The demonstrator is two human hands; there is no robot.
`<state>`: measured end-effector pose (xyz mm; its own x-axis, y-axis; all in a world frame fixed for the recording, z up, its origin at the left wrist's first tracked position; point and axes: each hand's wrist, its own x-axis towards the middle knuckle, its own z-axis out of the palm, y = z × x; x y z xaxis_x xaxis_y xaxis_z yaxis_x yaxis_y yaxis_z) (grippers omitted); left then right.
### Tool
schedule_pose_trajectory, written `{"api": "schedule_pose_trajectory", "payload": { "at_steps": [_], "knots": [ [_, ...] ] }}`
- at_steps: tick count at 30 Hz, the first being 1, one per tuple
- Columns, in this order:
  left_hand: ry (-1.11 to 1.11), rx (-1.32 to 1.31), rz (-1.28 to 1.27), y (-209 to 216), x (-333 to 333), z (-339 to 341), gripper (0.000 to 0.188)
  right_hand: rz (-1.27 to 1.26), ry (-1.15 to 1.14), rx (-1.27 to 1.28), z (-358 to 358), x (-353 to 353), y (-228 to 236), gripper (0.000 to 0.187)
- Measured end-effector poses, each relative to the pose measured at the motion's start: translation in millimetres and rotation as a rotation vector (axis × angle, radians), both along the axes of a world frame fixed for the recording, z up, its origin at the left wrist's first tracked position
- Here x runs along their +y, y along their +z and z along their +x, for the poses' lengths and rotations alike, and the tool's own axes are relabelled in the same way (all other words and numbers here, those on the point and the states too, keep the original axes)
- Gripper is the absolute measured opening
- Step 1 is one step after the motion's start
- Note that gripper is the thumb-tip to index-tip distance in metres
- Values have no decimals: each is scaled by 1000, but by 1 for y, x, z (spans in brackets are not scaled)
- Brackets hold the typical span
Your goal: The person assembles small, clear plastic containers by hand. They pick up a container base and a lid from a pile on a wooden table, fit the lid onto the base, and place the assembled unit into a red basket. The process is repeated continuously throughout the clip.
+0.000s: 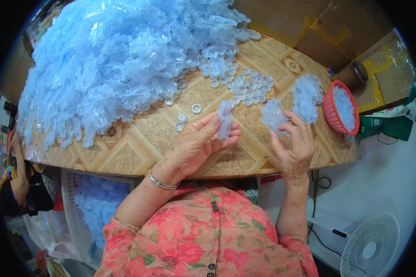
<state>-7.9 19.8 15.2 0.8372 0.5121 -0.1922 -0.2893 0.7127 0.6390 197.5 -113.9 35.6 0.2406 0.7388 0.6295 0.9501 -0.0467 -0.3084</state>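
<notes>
My left hand point(201, 143), with a silver bangle at its wrist, is closed on a few clear, bluish plastic pieces point(225, 120), pinned upright between thumb and fingers. Further right, the thumb and index finger of my right hand point(295, 147) pinch at the edge of a small cluster of similar clear pieces point(272, 114). Whether that cluster rests on the table or is lifted, I cannot tell. Another little heap of clear pieces point(307, 98) lies just beyond my right hand. Round clear caps point(252, 87) are spread between and beyond my hands.
A huge mound of clear plastic pieces point(111, 60) covers the left and back of the patterned table point(208, 161). At the right edge a red basket point(329, 111) holds more. Cardboard point(305, 23) stands behind. A white fan point(370, 249) is low right; another person's arm point(19, 171) shows far left.
</notes>
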Motion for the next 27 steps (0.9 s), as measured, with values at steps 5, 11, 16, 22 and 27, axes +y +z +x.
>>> {"api": "schedule_pose_trajectory", "payload": {
  "at_steps": [5,11,16,22,27],
  "knots": [
    [19,24,30,-5,0,-3,50,-85,8,-190,-9,-6,-7,26],
    [30,47,43,-6,-3,-4,47,-276,306,-131,-36,-14,-25,24],
    [39,28,41,-12,-5,-7,46,-295,250,63,-33,-6,-9,49],
    [22,8,21,-17,-7,-7,39,-520,228,147,-23,9,-3,74],
    [-41,5,17,-15,-8,-12,46,-652,324,256,-17,15,12,76]
  ]
}}
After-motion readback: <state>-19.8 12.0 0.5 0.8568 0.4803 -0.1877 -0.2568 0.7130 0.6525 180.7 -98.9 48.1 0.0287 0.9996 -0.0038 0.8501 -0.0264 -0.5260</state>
